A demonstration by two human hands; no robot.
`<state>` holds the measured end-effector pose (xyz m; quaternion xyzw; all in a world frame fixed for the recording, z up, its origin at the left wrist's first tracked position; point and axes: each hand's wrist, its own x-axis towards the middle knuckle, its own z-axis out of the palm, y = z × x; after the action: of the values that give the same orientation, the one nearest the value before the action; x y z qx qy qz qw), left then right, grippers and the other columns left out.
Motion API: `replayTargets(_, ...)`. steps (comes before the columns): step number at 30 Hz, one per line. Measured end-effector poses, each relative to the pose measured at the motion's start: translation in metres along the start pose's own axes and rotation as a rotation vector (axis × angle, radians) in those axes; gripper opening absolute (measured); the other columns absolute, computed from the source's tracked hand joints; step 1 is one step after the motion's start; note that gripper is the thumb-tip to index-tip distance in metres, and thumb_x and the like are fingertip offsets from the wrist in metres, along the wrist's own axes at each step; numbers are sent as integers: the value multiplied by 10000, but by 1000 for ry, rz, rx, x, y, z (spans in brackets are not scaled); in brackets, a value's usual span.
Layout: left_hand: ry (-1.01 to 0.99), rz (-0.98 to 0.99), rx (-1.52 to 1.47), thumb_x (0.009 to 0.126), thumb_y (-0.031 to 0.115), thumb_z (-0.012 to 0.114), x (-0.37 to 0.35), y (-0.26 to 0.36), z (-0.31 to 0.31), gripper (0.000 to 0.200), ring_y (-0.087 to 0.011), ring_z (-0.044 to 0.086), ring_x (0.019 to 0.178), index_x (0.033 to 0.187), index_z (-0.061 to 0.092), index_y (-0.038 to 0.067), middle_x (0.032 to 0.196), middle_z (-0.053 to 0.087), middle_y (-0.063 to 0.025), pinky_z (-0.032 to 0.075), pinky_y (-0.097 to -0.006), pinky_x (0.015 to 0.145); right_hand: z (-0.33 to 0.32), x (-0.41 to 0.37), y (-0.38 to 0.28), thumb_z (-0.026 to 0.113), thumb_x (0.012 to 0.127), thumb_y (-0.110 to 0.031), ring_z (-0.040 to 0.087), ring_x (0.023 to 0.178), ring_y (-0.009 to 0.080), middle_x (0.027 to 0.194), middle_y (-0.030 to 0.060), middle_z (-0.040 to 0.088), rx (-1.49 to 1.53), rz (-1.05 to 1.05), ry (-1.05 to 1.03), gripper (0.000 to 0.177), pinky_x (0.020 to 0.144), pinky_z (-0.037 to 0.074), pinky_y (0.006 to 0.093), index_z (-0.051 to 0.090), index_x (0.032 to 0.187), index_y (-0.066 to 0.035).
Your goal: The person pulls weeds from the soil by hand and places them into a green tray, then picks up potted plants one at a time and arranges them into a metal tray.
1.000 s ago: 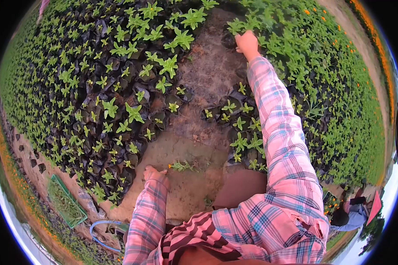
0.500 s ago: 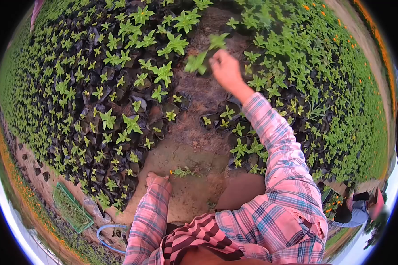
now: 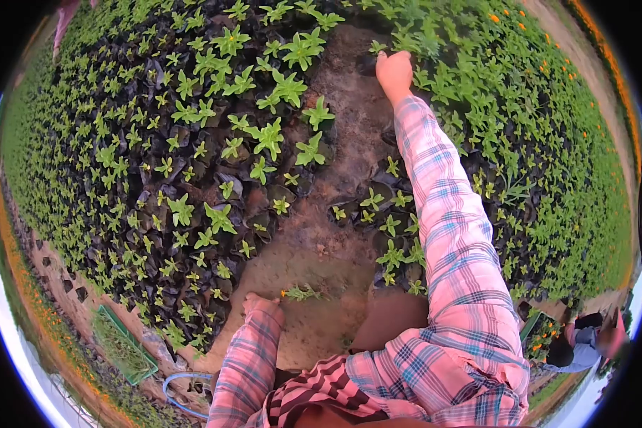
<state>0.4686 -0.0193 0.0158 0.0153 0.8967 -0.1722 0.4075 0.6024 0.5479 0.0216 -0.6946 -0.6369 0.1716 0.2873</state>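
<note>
My right hand (image 3: 394,71) is stretched far forward to the inner edge of the right plant bed. Its fingers are curled in, with the thumb up beside a small green seedling (image 3: 378,47) in a dark bag; what they grip is hidden. Across the soil strip, two leafy seedlings stand at the edge of the left bed, a nearer seedling (image 3: 310,149) and a farther seedling (image 3: 318,113). My left hand (image 3: 262,304) rests closed on the bare ground near my body. Beside it lies a small uprooted-looking sprig (image 3: 303,292) with an orange flower.
Dense rows of seedlings in black bags (image 3: 157,150) fill the left side, and taller green plants (image 3: 492,85) the right. A green crate (image 3: 125,346) and a blue hose (image 3: 175,389) lie at lower left. Another person (image 3: 585,342) is at lower right, near a crate of orange flowers (image 3: 542,334).
My right hand has moved forward and right, away from two seedlings it was carrying over the soil strip. Those now stand at the left bed's edge. My left hand stays on the ground.
</note>
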Motion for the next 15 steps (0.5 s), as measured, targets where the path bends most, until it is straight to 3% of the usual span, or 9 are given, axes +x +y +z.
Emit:
replayTargets(2, 10, -36, 7, 657, 292, 830, 4, -1, -2, 686, -325, 572, 1079, 1166, 456, 25, 1165, 567, -189, 484, -417, 885, 13, 6, 9, 600, 782, -177, 628, 804, 424, 820, 298, 627, -50, -79, 62, 327, 757, 498, 447, 516, 887, 121)
replayTargets(4, -135, -98, 31, 607, 371, 848, 18, -3, 3, 917, -309, 495, 1191, 1308, 345, 60, 1315, 456, -155, 442, -428, 961, 24, 10, 26, 588, 751, -134, 630, 768, 419, 792, 282, 630, -50, -114, 69, 233, 729, 502, 445, 556, 825, 85)
replayTargets(8, -109, -112, 38, 609, 375, 846, 5, 5, -7, 908, -304, 497, 1192, 1300, 357, 46, 1298, 476, -150, 447, -420, 960, 14, 3, 14, 605, 771, -139, 627, 794, 388, 808, 225, 642, 104, -97, 138, 177, 727, 492, 429, 600, 865, 11)
replayTargets(12, -94, -18, 65, 612, 384, 843, 17, -11, 8, 874, -309, 505, 1179, 1266, 387, 26, 1258, 509, -151, 453, -412, 949, -5, -21, -13, 637, 788, -160, 619, 774, 367, 819, 194, 636, 303, -297, 56, 181, 713, 489, 413, 598, 892, -17)
replayTargets(15, -75, -10, 45, 614, 387, 841, 2, -3, -2, 863, -316, 507, 1171, 1255, 393, 24, 1254, 510, -157, 452, -414, 944, -2, -37, -17, 643, 782, -146, 616, 769, 370, 813, 203, 630, 350, -343, -127, 167, 705, 490, 399, 596, 878, -17)
